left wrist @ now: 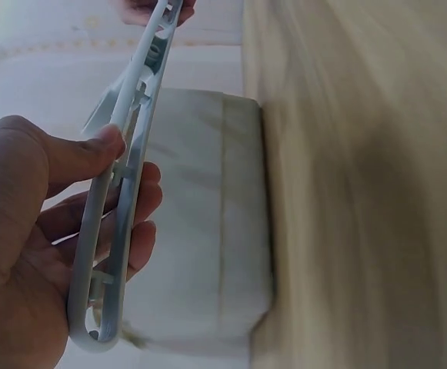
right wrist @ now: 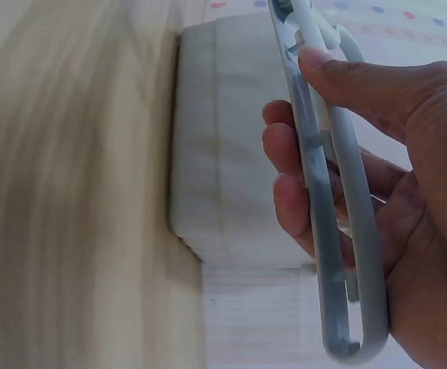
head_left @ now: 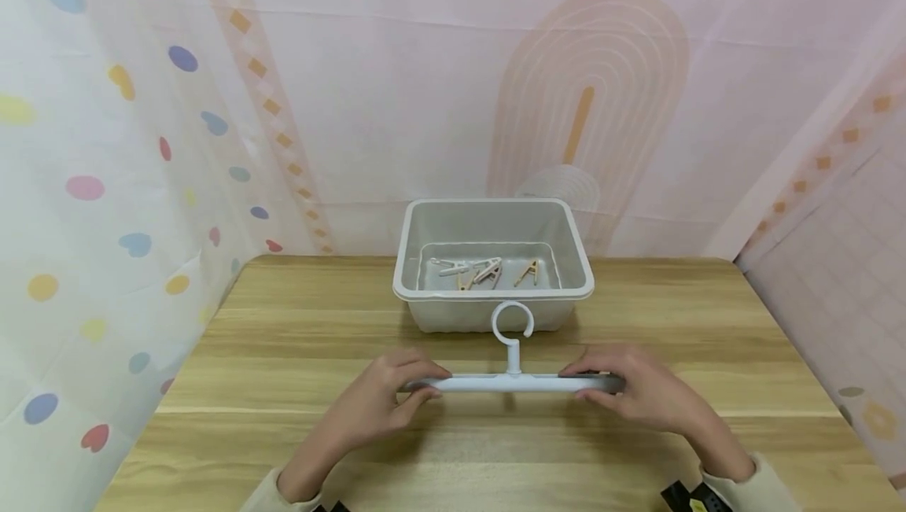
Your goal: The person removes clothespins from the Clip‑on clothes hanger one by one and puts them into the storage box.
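A white plastic hanger point(head_left: 513, 383) with a round open hook point(head_left: 511, 322) on top is held level above the table. My left hand point(head_left: 385, 395) pinches its left end between thumb and fingers. At the opposite end, my right hand point(head_left: 637, 386) grips it the same way. Both wrist views show the hanger as a long narrow loop with short crosspieces between two rails; the left hand point(left wrist: 61, 207) and the right hand point(right wrist: 415, 177) each have the thumb on one side and curled fingers on the other.
A pale grey plastic bin point(head_left: 493, 312) stands behind the hanger near the back of the wooden table point(head_left: 297, 331). Inside it lie several clothespins point(head_left: 488, 268), some white and some yellowish. Patterned cloth point(head_left: 396, 103) hangs behind the table and along its sides.
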A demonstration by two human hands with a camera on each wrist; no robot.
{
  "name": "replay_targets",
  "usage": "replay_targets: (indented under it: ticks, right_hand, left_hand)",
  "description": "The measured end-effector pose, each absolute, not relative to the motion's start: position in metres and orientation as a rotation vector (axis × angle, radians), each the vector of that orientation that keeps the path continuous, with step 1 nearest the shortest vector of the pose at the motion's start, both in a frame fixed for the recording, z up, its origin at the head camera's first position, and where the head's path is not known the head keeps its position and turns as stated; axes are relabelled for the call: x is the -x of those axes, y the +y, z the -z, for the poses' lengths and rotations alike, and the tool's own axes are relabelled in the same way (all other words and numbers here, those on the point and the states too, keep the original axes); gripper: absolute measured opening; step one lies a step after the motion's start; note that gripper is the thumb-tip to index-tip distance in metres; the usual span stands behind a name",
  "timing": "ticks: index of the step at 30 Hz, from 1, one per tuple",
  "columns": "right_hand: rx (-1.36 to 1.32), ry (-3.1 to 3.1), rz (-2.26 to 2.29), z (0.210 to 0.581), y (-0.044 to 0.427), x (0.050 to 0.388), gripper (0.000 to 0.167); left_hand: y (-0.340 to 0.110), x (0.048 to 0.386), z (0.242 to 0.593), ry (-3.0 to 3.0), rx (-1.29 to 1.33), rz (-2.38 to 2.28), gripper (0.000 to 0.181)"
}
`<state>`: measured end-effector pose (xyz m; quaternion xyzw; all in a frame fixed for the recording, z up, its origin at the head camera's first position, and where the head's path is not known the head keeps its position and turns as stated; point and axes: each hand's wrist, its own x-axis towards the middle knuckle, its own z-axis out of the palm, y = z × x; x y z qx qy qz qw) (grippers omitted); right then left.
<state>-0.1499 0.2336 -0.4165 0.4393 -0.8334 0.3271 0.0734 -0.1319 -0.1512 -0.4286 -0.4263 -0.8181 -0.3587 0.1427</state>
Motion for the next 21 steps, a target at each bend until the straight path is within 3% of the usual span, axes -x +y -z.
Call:
replay_targets:
  ticks: [21]
  right_hand:
    - [-1.298, -2.732, -1.225, 0.467, 0.226, 0.127, 0.012]
  left_hand:
    - [-0.163, 0.116, 0.462, -2.887, 1.126, 1.024, 0.007]
